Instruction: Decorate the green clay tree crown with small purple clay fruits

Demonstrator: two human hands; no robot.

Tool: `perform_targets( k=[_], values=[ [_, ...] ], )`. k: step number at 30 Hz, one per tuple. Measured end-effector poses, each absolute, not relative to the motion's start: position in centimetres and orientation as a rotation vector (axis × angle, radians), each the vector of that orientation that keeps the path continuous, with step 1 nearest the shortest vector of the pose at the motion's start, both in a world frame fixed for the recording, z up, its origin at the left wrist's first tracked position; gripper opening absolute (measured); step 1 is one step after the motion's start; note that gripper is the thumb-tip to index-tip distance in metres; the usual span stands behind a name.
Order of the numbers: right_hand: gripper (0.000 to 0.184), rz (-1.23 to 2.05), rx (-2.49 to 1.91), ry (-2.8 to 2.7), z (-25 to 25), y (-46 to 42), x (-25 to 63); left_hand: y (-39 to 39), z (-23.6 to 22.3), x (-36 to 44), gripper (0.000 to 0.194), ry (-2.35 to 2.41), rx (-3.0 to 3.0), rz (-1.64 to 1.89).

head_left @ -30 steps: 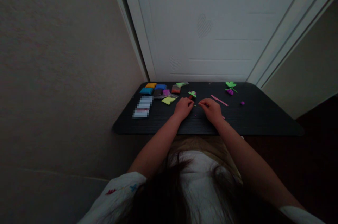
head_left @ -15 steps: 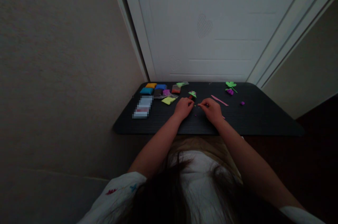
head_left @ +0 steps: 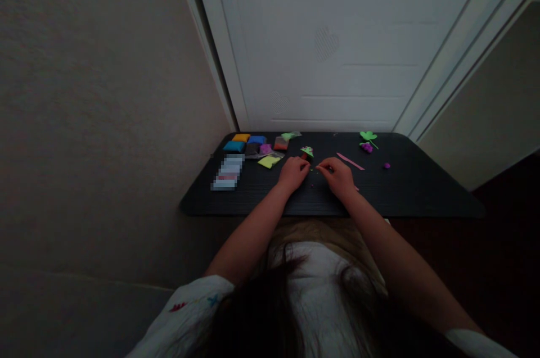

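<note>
My left hand (head_left: pixel 294 172) rests low over the dark table, its fingers pinched together just in front of a small clay mushroom (head_left: pixel 307 152) with a spotted green cap and red-brown stem. Across a narrow gap, my right hand (head_left: pixel 337 173) is also closed in a pinch. Whatever either pinch holds is too small or hidden to name. Tiny yellowish-green bits (head_left: pixel 311 170) lie between the fingertips, and a tiny reddish bit (head_left: pixel 312 185) lies nearer me. A pink clay tool (head_left: pixel 350 161) lies behind my right hand; another pink end (head_left: pixel 356 189) shows beside the wrist.
Several clay packets (head_left: pixel 234 146) in different colours are grouped at the table's left, with a yellow packet (head_left: pixel 269 162) nearest my left hand. A blurred-out pale item (head_left: pixel 229 172) lies before them. At right are a green clover shape (head_left: pixel 368 136), purple clay balls (head_left: pixel 367 148) and a lone purple piece (head_left: pixel 387 166).
</note>
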State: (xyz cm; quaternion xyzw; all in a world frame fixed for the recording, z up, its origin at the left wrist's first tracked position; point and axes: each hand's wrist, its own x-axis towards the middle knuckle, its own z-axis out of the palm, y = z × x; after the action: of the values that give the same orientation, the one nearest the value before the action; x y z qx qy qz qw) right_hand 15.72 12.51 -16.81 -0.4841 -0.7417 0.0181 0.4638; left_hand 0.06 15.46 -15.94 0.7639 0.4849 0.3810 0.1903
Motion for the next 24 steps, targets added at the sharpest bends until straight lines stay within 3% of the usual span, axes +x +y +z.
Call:
perform_targets(
  k=[8,14,24],
  values=[
    [0.005,-0.020,-0.923,-1.586,-10.1,5.5,14.5,8.4,-10.4,-0.4,0.035,1.035,1.771,1.250],
    [0.026,-0.035,-0.509,-1.526,-5.7,-0.8,13.6,0.9,-5.3,-1.1,0.014,0.610,1.306,1.201],
    [0.015,0.129,-0.456,-1.512,-6.1,-2.3,12.6,-1.9,-4.7,-0.9,0.005,0.407,1.064,0.950]
  ],
)
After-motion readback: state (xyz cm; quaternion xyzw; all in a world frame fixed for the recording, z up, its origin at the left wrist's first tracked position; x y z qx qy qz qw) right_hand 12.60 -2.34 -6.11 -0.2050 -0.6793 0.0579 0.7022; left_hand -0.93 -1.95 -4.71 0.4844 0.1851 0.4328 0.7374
